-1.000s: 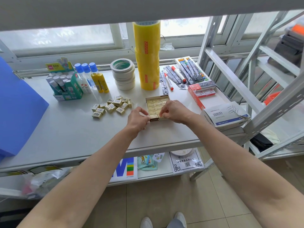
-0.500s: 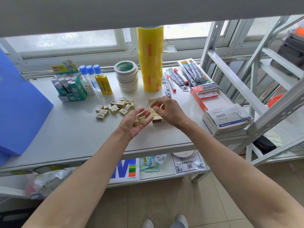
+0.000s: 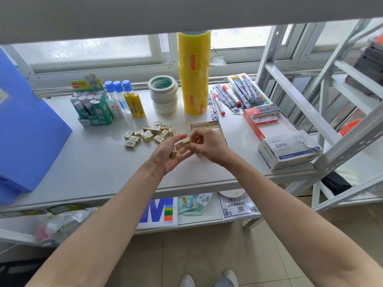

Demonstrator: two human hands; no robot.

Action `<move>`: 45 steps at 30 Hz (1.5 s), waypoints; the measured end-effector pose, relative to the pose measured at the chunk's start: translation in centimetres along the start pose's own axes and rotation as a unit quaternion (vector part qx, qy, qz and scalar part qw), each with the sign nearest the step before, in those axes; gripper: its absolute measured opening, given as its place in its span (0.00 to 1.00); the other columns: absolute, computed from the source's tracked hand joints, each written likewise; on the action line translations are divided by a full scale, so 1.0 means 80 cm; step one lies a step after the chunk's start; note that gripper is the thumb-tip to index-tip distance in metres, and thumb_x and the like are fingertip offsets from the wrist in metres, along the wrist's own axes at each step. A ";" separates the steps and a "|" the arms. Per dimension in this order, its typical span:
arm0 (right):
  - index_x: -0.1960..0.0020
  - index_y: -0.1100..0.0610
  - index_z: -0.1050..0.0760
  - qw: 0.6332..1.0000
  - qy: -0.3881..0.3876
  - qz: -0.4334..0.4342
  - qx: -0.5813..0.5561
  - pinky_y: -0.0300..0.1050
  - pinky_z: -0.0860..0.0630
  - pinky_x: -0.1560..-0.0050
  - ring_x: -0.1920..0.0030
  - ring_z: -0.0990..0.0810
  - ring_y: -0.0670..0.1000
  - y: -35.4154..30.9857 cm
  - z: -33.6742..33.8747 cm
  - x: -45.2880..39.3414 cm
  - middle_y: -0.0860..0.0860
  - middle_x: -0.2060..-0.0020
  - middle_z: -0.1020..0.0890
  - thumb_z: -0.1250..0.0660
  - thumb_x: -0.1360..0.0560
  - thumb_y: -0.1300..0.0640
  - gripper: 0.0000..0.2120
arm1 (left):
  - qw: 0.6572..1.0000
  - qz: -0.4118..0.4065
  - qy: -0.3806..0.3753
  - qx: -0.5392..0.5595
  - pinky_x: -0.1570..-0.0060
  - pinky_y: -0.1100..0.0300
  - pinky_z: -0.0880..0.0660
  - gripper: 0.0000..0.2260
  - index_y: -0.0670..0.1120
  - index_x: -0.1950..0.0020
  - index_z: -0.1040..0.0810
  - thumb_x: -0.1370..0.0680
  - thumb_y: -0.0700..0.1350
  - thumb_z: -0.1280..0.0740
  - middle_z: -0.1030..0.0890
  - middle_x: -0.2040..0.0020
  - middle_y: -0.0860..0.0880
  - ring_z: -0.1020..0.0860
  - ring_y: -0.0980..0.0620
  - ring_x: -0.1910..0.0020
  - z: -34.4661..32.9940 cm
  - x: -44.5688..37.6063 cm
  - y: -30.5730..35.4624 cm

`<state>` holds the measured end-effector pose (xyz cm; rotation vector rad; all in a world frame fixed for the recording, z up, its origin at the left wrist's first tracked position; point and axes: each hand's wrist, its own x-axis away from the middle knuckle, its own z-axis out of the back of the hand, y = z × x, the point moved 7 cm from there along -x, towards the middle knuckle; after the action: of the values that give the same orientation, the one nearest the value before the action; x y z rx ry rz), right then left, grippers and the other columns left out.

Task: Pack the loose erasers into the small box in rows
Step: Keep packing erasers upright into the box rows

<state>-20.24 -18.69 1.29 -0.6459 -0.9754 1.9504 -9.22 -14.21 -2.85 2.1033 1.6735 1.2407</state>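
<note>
Several loose cream-wrapped erasers (image 3: 149, 133) lie in a heap on the white shelf, left of the small open box (image 3: 209, 127), which holds rows of erasers. My left hand (image 3: 170, 154) is turned palm up in front of the box, with a few erasers (image 3: 174, 151) lying on its fingers. My right hand (image 3: 205, 141) hovers over the box's near end and pinches one eraser (image 3: 186, 141) at the left fingertips. The box's near part is hidden behind my right hand.
Behind stand a yellow tape stack (image 3: 193, 73), masking tape rolls (image 3: 164, 94), glue bottles (image 3: 124, 98) and a green glue-stick box (image 3: 93, 104). Pens (image 3: 228, 98), a red box (image 3: 261, 119) and a paper-clip box (image 3: 288, 150) lie right. A blue folder (image 3: 24, 129) stands left.
Both hands lifted off the box's near edge. My left hand turned palm up with erasers on it, and my right hand came to its fingertips and pinched one.
</note>
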 end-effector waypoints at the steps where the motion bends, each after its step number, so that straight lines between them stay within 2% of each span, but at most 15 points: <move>1: 0.52 0.56 0.23 0.999 0.015 -0.015 -0.036 0.47 0.22 0.60 0.65 0.22 0.48 0.004 0.005 0.000 0.50 0.64 0.20 0.26 0.28 0.55 0.09 | 1.000 -0.004 0.005 -0.007 0.51 0.45 0.19 0.09 0.36 0.41 0.28 0.20 0.39 0.37 0.20 0.47 0.35 0.18 0.41 0.51 0.001 0.000 -0.001; 3: 0.46 0.57 0.23 0.992 0.030 -0.042 -0.113 0.49 0.20 0.61 0.67 0.20 0.51 0.012 0.011 0.003 0.53 0.65 0.20 0.28 0.26 0.57 0.10 | 1.000 -0.006 0.022 -0.018 0.56 0.53 0.17 0.07 0.35 0.44 0.26 0.19 0.38 0.37 0.21 0.49 0.36 0.18 0.45 0.56 0.003 -0.001 -0.004; 4: 0.45 0.57 0.23 0.988 0.034 -0.055 -0.142 0.48 0.20 0.61 0.67 0.19 0.52 0.016 0.014 0.005 0.54 0.65 0.19 0.29 0.25 0.58 0.10 | 0.999 -0.003 0.032 -0.036 0.62 0.59 0.18 0.06 0.34 0.47 0.25 0.20 0.38 0.37 0.22 0.51 0.38 0.20 0.49 0.61 0.003 -0.001 -0.005; 6: 0.47 0.59 0.24 0.977 0.047 -0.081 -0.191 0.49 0.18 0.60 0.67 0.17 0.55 0.024 0.019 0.009 0.56 0.66 0.18 0.31 0.25 0.60 0.07 | 0.995 0.008 0.041 -0.096 0.73 0.69 0.25 0.06 0.36 0.51 0.23 0.20 0.39 0.35 0.22 0.56 0.40 0.26 0.55 0.71 -0.001 -0.001 -0.009; 9: 0.50 0.62 0.27 0.967 0.062 -0.105 -0.225 0.55 0.18 0.57 0.64 0.15 0.61 0.032 0.024 0.013 0.59 0.65 0.16 0.31 0.24 0.62 0.07 | 0.988 0.017 0.012 -0.156 0.79 0.72 0.34 0.07 0.37 0.50 0.23 0.21 0.42 0.33 0.23 0.60 0.43 0.30 0.59 0.76 -0.012 -0.003 -0.016; 13: 0.52 0.60 0.27 0.973 0.062 -0.101 -0.201 0.52 0.18 0.58 0.64 0.15 0.59 0.037 0.032 0.018 0.59 0.64 0.16 0.28 0.26 0.58 0.09 | 0.982 -0.007 -0.008 -0.190 0.82 0.72 0.40 0.05 0.35 0.54 0.23 0.21 0.37 0.34 0.27 0.64 0.45 0.33 0.61 0.78 -0.024 -0.005 -0.017; 17: 0.42 0.56 0.24 0.993 0.026 -0.060 -0.097 0.46 0.18 0.55 0.55 0.19 0.52 0.034 0.045 0.022 0.55 0.52 0.20 0.25 0.30 0.56 0.18 | 0.978 -0.020 0.004 -0.209 0.82 0.72 0.43 0.07 0.34 0.57 0.22 0.22 0.37 0.34 0.27 0.65 0.44 0.35 0.61 0.79 -0.029 -0.009 -0.018; 21: 0.47 0.56 0.21 0.999 0.025 -0.014 0.017 0.40 0.21 0.55 0.57 0.20 0.47 0.025 0.061 0.026 0.51 0.51 0.22 0.25 0.30 0.59 0.13 | 0.965 -0.032 0.006 -0.261 0.82 0.71 0.43 0.09 0.36 0.60 0.22 0.22 0.38 0.32 0.25 0.68 0.45 0.36 0.60 0.80 -0.038 -0.015 -0.020; 25: 0.52 0.56 0.22 0.997 0.028 -0.014 0.074 0.44 0.21 0.57 0.64 0.22 0.47 0.032 0.076 0.026 0.50 0.56 0.22 0.24 0.31 0.58 0.10 | 0.952 -0.056 0.034 -0.298 0.82 0.69 0.40 0.07 0.35 0.53 0.21 0.23 0.40 0.30 0.23 0.65 0.45 0.34 0.59 0.79 -0.042 -0.020 -0.017; 28: 0.52 0.58 0.20 0.988 0.056 -0.030 0.144 0.42 0.25 0.55 0.62 0.24 0.48 0.041 0.100 0.023 0.52 0.55 0.24 0.23 0.32 0.57 0.11 | 0.927 -0.105 0.101 -0.346 0.79 0.67 0.35 0.10 0.38 0.45 0.24 0.23 0.40 0.30 0.24 0.62 0.44 0.33 0.55 0.74 -0.032 -0.022 -0.003; 32: 0.50 0.58 0.20 0.971 0.016 -0.048 0.235 0.40 0.29 0.52 0.57 0.26 0.49 0.051 0.104 0.015 0.50 0.55 0.26 0.24 0.31 0.55 0.13 | 0.893 -0.108 0.136 -0.416 0.73 0.61 0.34 0.15 0.41 0.37 0.29 0.23 0.38 0.31 0.23 0.57 0.43 0.32 0.53 0.70 -0.014 -0.032 -0.003; 34: 0.48 0.58 0.20 0.965 -0.013 -0.052 0.258 0.41 0.29 0.50 0.55 0.26 0.50 0.051 0.096 0.012 0.51 0.55 0.27 0.24 0.30 0.56 0.13 | 0.883 -0.100 0.141 -0.436 0.74 0.60 0.34 0.17 0.41 0.35 0.31 0.22 0.37 0.32 0.23 0.54 0.41 0.32 0.52 0.70 -0.009 -0.038 -0.008; 40: 0.46 0.61 0.18 0.956 -0.070 -0.040 0.283 0.44 0.27 0.45 0.52 0.25 0.52 0.042 0.088 0.005 0.51 0.54 0.27 0.27 0.28 0.60 0.11 | 0.873 -0.097 0.151 -0.453 0.73 0.60 0.33 0.16 0.41 0.36 0.30 0.22 0.39 0.32 0.21 0.53 0.40 0.29 0.51 0.68 -0.002 -0.046 -0.014; 45: 0.46 0.61 0.18 0.952 -0.079 -0.049 0.291 0.44 0.26 0.43 0.47 0.22 0.54 0.041 0.081 -0.001 0.55 0.50 0.21 0.31 0.26 0.64 0.09 | 0.871 -0.096 0.152 -0.457 0.74 0.61 0.33 0.15 0.41 0.37 0.29 0.22 0.39 0.32 0.22 0.54 0.41 0.30 0.51 0.69 -0.002 -0.048 -0.013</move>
<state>-26.38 -22.44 2.23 -0.1035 -0.4624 2.0815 -10.15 -17.21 -5.25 1.1806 0.9837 1.8587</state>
